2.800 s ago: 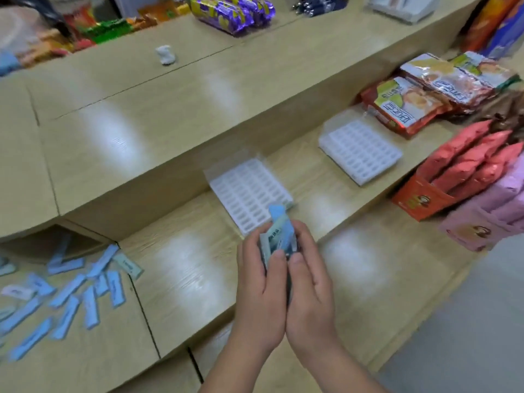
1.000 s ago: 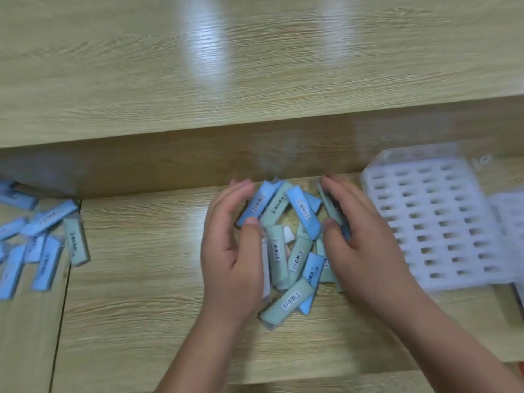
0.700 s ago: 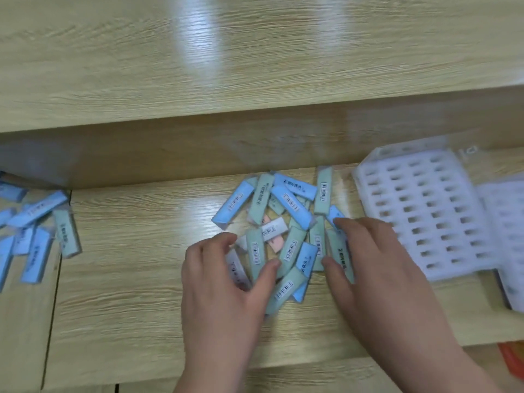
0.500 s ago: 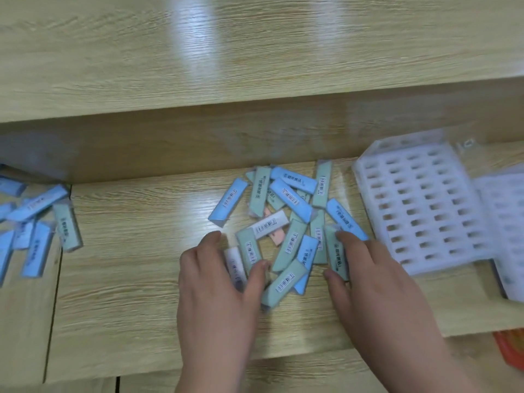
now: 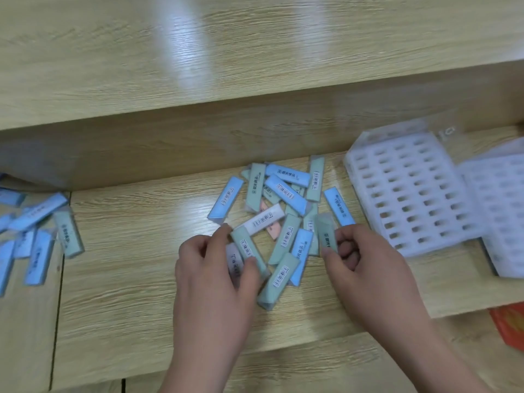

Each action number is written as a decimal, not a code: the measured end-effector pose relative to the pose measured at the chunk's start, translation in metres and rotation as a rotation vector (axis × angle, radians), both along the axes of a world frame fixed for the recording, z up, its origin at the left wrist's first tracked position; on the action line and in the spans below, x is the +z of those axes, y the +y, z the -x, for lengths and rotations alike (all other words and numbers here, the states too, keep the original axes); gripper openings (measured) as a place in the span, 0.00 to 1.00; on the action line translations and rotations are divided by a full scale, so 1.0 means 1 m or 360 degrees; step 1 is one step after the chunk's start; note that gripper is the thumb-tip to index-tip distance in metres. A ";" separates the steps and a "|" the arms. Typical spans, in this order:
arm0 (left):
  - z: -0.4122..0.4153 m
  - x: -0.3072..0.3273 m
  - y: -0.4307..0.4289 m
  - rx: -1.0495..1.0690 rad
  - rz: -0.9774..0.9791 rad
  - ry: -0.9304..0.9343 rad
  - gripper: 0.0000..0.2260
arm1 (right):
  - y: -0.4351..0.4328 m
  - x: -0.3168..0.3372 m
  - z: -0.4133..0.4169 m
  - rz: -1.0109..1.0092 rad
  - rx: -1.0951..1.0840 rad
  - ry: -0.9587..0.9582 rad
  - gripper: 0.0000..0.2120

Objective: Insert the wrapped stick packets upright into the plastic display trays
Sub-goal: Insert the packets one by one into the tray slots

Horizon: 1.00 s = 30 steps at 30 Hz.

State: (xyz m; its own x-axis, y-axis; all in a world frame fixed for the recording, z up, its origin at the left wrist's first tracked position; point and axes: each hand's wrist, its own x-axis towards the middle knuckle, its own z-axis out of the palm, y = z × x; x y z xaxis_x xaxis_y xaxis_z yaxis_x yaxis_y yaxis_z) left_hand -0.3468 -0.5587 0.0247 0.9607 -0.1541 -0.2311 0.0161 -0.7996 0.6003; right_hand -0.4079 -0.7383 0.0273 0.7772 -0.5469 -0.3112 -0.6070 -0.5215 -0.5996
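Pale wood grain runs across the bench [image 5: 119, 279], where a loose heap of wrapped stick packets [image 5: 283, 205] in blue, green, white and pink lies flat, crossing and overlapping one another. The left hand [image 5: 215, 273] pinches a green packet [image 5: 246, 248] between thumb and forefinger at the near left edge of the heap, with a whitish packet [image 5: 234, 259] just under it. The right hand [image 5: 368, 268] grips a second green packet [image 5: 327, 236] between thumb and curled fingers at the heap's right edge; it may be lifted a little off the others, though blur makes that hard to judge. Just right of the heap sits a white plastic tray [image 5: 408, 191], its rows of slots showing no packets, and a second tray [image 5: 502, 211] overlaps its far side. Well apart on the left lies a scatter of blue packets [image 5: 34, 231]. A red package [image 5: 510, 327] shows below the bench at the right edge.
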 end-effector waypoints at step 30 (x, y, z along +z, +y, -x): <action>0.043 0.057 -0.215 0.0238 0.1004 0.0489 0.13 | -0.210 0.035 0.054 -0.0894 -0.0247 -0.0323 0.15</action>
